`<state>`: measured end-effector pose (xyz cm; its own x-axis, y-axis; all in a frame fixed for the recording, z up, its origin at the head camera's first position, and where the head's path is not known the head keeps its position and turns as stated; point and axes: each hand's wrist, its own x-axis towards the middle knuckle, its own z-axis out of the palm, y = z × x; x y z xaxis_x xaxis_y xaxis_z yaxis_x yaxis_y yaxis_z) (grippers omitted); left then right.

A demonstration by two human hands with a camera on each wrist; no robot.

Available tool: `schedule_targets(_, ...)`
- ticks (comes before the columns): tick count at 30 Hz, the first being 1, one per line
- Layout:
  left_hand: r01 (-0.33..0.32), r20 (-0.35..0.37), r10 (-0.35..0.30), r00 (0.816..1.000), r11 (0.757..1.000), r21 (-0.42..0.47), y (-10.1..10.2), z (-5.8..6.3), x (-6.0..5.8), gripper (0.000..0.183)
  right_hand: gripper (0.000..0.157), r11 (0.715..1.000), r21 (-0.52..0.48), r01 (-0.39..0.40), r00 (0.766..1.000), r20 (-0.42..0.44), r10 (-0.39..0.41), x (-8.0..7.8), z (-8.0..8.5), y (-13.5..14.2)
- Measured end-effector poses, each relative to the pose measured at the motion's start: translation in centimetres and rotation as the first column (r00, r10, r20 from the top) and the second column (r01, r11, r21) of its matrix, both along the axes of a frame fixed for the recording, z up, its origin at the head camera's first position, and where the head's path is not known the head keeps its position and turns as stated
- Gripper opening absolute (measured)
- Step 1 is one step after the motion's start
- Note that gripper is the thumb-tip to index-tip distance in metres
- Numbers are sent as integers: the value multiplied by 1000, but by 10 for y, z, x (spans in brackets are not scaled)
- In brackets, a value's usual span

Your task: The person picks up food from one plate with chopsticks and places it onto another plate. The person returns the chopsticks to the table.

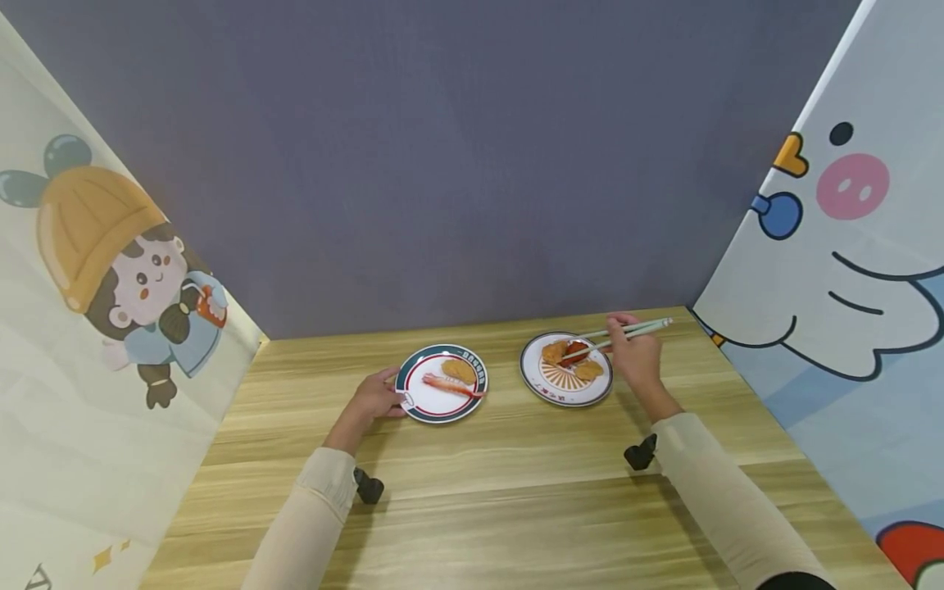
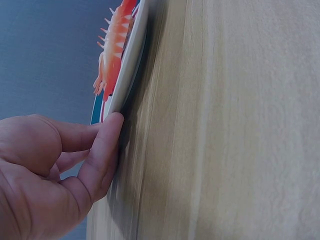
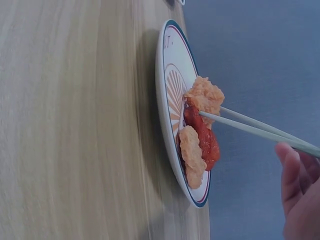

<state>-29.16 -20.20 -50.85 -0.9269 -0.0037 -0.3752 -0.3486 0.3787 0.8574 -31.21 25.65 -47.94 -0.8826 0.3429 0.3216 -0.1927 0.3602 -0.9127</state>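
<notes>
My left hand [image 1: 374, 398] grips the rim of a white plate [image 1: 437, 406] with a dark green and red border, thumb and fingers at its left edge. On that plate lie a shrimp [image 1: 450, 385] and a golden breaded piece [image 1: 459, 370]. My right hand [image 1: 637, 358] holds pale green chopsticks [image 3: 260, 131] over a second plate [image 3: 176, 52] with a fan pattern. One chopstick tip ends between a breaded chunk [image 3: 206, 94] and a red glazed piece [image 3: 210, 147]; the other passes behind the chunk. Another breaded piece [image 3: 191, 155] lies beside the red one.
Both plates stand on a wood-grain table [image 1: 472, 508] near its back edge. A grey-blue panel [image 1: 442, 164] rises behind, and cartoon-printed side panels [image 1: 870, 311] flank the table left and right. Each wrist wears a small black device [image 1: 640, 452].
</notes>
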Motion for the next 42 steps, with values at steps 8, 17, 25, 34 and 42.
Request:
schedule_targets(8,-1,3,1,1000,1000,-5,0,0,0,71,32,1000,-17,-3,1000,-23,2,-2,-6,-6)
schedule_targets(17,-3,2,3,1000,1000,6,1,2,2,71,34,995,-90,-40,998,-55,35,0,-8,-6)
schedule_targets(25,-7,1,7,1000,1000,5,2,2,2,71,29,988,-155,-21,999,-47,14,-1,-9,-1)
schedule_targets(34,-11,11,11,1000,1000,-8,2,2,3,71,33,968,-249,-32,998,-58,18,4,-6,-2)
schedule_targets(42,-16,2,16,1000,1000,12,2,2,3,71,32,964,-260,-45,995,-101,19,1,-8,-6)
